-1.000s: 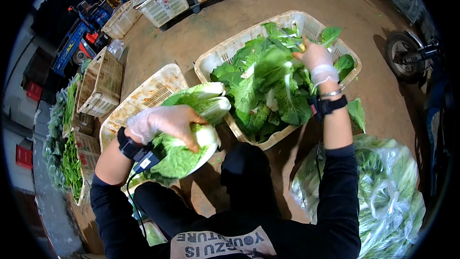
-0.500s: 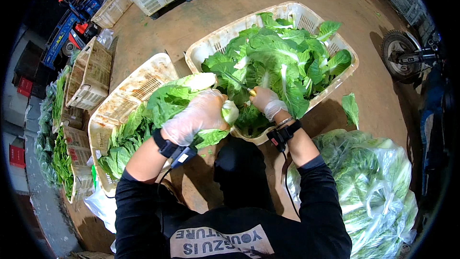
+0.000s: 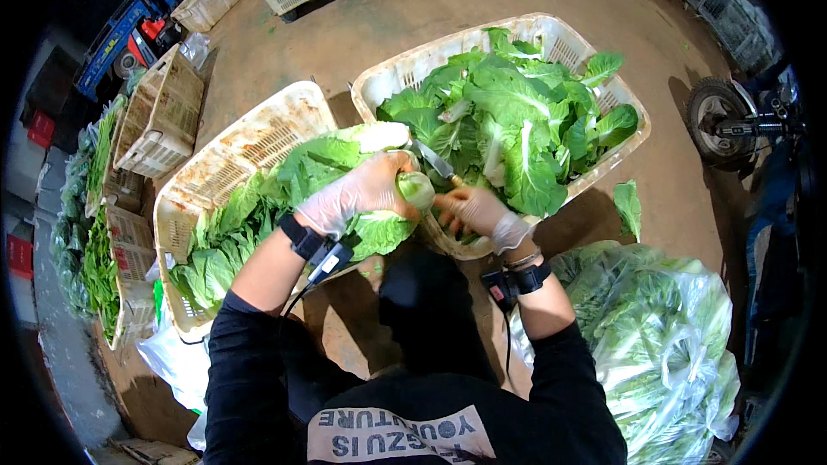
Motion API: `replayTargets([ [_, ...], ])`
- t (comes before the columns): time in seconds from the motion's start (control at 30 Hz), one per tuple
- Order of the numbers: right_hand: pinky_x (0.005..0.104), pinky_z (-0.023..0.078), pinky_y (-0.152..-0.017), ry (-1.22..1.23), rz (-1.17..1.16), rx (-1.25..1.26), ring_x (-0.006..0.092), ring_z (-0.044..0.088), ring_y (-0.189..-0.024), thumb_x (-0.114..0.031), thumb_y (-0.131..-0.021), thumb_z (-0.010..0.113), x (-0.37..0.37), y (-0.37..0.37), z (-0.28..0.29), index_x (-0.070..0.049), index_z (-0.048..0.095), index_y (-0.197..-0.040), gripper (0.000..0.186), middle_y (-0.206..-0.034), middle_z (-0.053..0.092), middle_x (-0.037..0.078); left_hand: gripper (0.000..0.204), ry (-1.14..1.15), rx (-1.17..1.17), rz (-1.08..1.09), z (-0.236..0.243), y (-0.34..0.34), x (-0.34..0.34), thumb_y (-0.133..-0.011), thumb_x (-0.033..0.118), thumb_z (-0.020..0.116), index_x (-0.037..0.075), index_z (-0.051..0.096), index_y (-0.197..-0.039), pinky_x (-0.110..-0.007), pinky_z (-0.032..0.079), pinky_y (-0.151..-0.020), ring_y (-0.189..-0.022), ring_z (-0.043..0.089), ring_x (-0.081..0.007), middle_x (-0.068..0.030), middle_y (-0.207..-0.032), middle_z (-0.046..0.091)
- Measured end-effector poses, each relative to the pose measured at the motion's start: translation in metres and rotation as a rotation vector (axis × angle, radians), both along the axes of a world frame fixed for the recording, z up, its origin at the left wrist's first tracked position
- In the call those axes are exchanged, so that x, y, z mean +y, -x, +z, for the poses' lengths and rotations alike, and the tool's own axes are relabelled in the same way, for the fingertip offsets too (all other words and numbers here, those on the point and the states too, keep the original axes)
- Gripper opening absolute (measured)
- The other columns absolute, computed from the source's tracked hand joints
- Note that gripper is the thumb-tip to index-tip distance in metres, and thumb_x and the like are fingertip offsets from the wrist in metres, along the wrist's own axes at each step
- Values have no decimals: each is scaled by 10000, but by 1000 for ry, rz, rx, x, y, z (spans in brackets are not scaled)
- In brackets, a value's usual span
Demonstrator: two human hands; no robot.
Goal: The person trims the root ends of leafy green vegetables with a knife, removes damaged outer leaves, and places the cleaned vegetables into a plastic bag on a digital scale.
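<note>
Head view: the clear-gloved left hand (image 3: 372, 189) has its fingers wrapped round a pale-green, white-based leafy cabbage (image 3: 416, 190), near 2 stained cream plastic crates (image 3: 276, 118). The gloved right hand (image 3: 472, 209) grips a metal-bladed, yellow-handled knife (image 3: 438, 161). Trimming seems underway; the next move calls for steadiness.

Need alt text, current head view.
A gloved left hand grips a pale-stemmed cabbage; the gloved right hand, close by, holds a knife. The left crate holds greens, the right crate is heaped with leaves, and a clear bag lies at right.
</note>
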State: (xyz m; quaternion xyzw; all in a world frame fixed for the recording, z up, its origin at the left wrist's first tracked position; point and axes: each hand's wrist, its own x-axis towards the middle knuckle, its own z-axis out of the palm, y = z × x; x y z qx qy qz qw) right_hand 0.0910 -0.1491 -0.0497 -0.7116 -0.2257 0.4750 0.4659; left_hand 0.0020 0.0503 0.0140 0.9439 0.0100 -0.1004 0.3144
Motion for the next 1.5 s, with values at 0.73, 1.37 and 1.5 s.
replayTargets([
  [0.73,450,327,-995,-712,-521,918,279,412,-1177,-543,-821,501,83,86,-44,-125,353,-1326,672,-1302,431,71,799,196,272,35,4,-9,117,-725,707,495,9,599,-1101,-332,417,-895,-1008,558,-247,-171,-1077,600],
  [1.37,323,493,-781,-775,997,367,200,568,-920,-423,-735,674,111,378,146,32,396,-1229,727,-1094,550,122,631,531,-1618,1515,81,517,-126,-678,192,758,18,443,-1196,-281,454,-833,-950,549,-158,-78,-1054,576],
  [1.5,284,474,-776,-705,1469,63,172,571,-887,-264,-700,698,117,537,211,20,432,-1188,624,-1019,585,112,438,1083,-2225,1112,19,579,-187,-862,247,581,10,457,-1209,-348,453,-883,-1013,555,-198,-104,-1128,564],
])
